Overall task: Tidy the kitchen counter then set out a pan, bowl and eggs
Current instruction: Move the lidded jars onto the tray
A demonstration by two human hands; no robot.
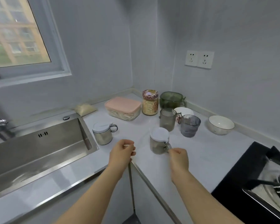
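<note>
Right hand (179,157) grips jar (158,141) (lidded).

How many of each thing on the kitchen counter (200,151)
Two jars with white lids (103,133) (159,140), two see-through cups (167,119) (190,127), two white bowls (221,124) (183,110), one green tub (171,99), one box with a pink lid (123,108), one tall food jar (150,102), one small bag (86,109), one sink (39,151), one stove (249,175), one window (14,33), two wall plugs (191,58) (204,59), and two hands, the left hand (122,151) and the right hand (179,157)

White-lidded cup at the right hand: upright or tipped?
Upright: the white-lidded cup stands on its base on the counter, lid level on top, the right hand gripping its handle.
</note>
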